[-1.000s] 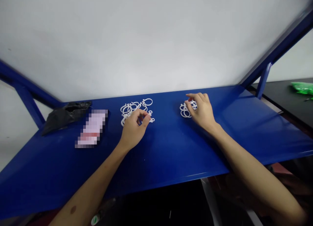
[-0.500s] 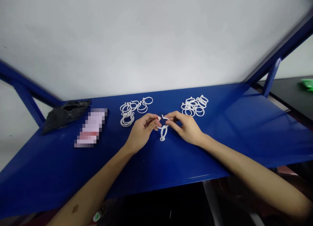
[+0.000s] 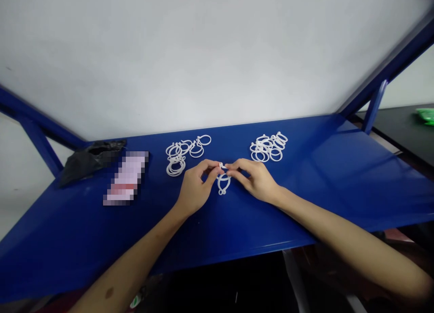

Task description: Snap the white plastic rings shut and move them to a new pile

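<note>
Centrally, my left grip (image 3: 195, 186) and right grip (image 3: 256, 179) meet over the middle of the blue desk (image 3: 305, 200), each pinched shut on the upper end of one white ring (image 3: 223, 183). Thumb and forefinger of each grip close on the ring's top, where its two ends come together; the other fingers are loosely curled. The ring hangs between the two grips with its small eyelet lowest, close above the desk; whether it touches the surface I cannot tell. Behind my left grip lies a loose left pile (image 3: 185, 152) of similar white rings, spread flat and partly overlapping. Behind my right grip lies a tighter right pile (image 3: 269, 147), its rings stacked against one another. The two piles are well apart, with the held ring between them and nearer to me. Further left, a blurred pack (image 3: 126, 177) lies flat, and just beyond it a black bag (image 3: 90, 158) sits at the desk's back corner, beside a blue strut (image 3: 39, 143). A white wall (image 3: 210, 55) stands behind the desk.
</note>
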`<state>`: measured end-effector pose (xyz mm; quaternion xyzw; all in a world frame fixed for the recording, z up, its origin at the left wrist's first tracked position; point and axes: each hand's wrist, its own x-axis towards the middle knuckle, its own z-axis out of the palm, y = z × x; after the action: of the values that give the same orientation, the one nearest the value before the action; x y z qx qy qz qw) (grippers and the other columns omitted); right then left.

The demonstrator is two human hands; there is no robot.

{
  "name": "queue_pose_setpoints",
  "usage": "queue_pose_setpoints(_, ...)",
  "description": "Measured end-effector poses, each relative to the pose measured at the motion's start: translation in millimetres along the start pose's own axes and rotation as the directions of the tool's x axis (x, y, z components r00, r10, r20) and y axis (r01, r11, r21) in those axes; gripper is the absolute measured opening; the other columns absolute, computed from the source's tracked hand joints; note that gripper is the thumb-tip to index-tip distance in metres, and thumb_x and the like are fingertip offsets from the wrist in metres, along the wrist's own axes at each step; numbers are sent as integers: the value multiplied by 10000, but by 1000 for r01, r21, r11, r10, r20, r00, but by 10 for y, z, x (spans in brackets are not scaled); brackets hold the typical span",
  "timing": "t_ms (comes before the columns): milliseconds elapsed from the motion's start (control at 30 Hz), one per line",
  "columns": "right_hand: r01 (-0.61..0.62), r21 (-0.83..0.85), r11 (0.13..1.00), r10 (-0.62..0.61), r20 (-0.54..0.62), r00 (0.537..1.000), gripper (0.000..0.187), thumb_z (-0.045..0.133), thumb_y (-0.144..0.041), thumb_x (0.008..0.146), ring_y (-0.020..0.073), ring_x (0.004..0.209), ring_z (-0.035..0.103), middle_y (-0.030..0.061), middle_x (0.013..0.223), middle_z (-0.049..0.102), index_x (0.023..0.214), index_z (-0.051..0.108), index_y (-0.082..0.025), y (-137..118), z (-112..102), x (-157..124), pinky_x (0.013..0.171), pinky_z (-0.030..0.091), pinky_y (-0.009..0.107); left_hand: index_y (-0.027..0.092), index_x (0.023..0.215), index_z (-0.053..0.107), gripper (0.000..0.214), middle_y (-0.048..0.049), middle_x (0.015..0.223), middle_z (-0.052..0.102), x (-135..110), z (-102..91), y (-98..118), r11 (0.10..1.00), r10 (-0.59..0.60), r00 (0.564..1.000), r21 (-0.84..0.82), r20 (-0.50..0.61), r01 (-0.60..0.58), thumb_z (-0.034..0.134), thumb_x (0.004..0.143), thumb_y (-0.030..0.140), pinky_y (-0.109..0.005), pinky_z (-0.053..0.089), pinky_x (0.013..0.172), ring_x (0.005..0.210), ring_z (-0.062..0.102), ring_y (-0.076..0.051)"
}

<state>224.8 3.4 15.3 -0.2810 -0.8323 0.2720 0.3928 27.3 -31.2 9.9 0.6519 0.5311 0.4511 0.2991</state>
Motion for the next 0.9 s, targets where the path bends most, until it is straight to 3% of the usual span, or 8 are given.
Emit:
queue_pose_setpoints(367, 91, -113, 989, -89, 31, 996, 155, 501, -225, 1001, 152, 782, 642, 48, 865, 689, 937, 637, -183, -64, -33, -5, 716, 525, 284, 218, 909, 684, 147, -12, 858, 720, -8, -40, 43, 968, 192, 981, 162, 12, -191, 569, 939, 304, -282, 518, 747, 793, 667, -149)
queue_pose_setpoints(467, 94, -98, 991, -97, -23, 995, 113, 539, -215, 983, 154, 814, 672, 44, 894, 717, 945, 642, -188, -35, -62, 36, 733, 537, 278, 246, 1004, 695, 181, -8, 901, 707, 34, -102, 36, 972, 184, 980, 135, 74, -192, 525, 941, 247, -273, 509, 710, 784, 637, -140)
queue_pose_setpoints(600, 45, -70, 997, -53, -117, 992, 79, 586, -235, 960, 144, 805, 704, 24, 914, 744, 935, 655, -204, 15, -116, 69, 712, 553, 257, 269, 1177, 656, 396, -25, 1039, 694, 76, -131, 73, 962, 214, 960, 132, 179, -239, 489, 855, 110, -286, 522, 719, 856, 612, -154)
queue_pose_setpoints(733, 33, -76, 997, -40, -98, 994, 86, 582, -232, 961, 149, 840, 714, 35, 953, 752, 937, 658, -201, 52, -149, 58, 743, 564, 269, 234, 1085, 688, 254, -32, 999, 711, 60, -20, 85, 931, 249, 936, 206, 248, -302, 585, 859, 181, -355, 515, 867, 939, 598, -188)
queue_pose_setpoints(900, 90, -98, 991, -100, -93, 991, 93, 574, -221, 960, 158, 851, 707, 46, 941, 746, 925, 657, -196, 55, -162, 65, 767, 566, 295, 238, 936, 716, 130, -1, 846, 694, 47, 50, -20, 953, 142, 977, 245, 160, -179, 593, 899, 262, -278, 496, 736, 766, 606, -140)
